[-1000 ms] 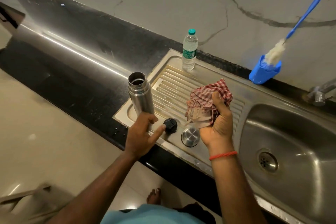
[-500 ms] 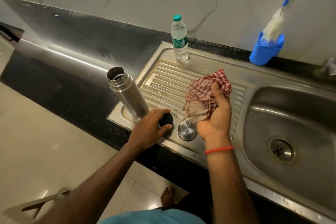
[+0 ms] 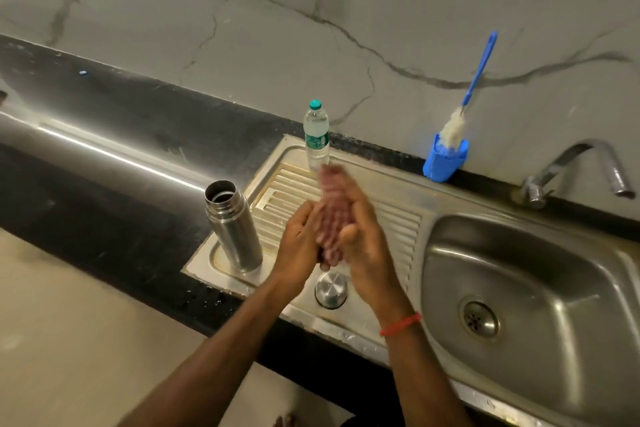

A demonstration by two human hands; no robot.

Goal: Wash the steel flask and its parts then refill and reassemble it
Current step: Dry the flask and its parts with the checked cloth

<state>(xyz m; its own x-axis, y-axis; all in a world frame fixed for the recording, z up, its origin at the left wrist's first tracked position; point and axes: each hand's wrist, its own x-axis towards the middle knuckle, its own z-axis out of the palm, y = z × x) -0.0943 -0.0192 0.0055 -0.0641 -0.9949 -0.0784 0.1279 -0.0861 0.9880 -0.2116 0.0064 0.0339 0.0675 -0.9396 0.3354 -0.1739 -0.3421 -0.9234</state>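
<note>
The open steel flask (image 3: 232,229) stands upright at the left corner of the drainboard (image 3: 403,218). Its steel cup cap (image 3: 330,289) sits upside down near the front edge, just below my hands. My left hand (image 3: 298,243) and my right hand (image 3: 367,248) are pressed together above the drainboard with the red checked cloth (image 3: 331,215) blurred between them. The black stopper is not on the drainboard; a dark bit shows between my palms under the cloth.
A plastic water bottle (image 3: 316,135) stands at the back of the drainboard. A blue bottle brush (image 3: 479,69) leans in a blue holder (image 3: 445,161) by the wall. The tap (image 3: 575,168) hangs over the sink basin (image 3: 519,270) on the right. Black counter runs left.
My left hand let go of the flask, took the black stopper off the drainboard and rose to meet my right hand and the cloth. The flask now stands upright alone.
</note>
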